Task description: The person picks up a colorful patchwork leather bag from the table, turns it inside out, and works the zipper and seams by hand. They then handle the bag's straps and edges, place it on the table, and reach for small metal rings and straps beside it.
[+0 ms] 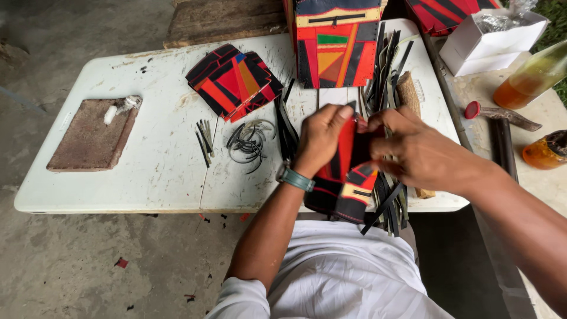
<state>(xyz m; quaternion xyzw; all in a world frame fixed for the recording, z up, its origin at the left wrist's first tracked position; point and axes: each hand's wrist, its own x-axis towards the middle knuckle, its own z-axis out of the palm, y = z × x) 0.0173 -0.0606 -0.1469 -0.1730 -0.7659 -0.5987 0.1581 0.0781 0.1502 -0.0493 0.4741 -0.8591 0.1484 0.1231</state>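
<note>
With the left hand (322, 137) and right hand (413, 150) both gripping the red-and-black patchwork leather piece (342, 183) above the near edge of the white surface (159, 159), a loosened grip could drop it among the black strips (387, 204).

Patchwork piece (345, 183): smooth leather-like, slight sheen. Table (159, 153): scuffed white plastic. Block (91, 139): rough, matt, brown. Strips (387, 65): dark, leather-like.

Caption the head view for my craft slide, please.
Both hands, left hand and right hand, hold a patchwork piece over a white table.
</note>
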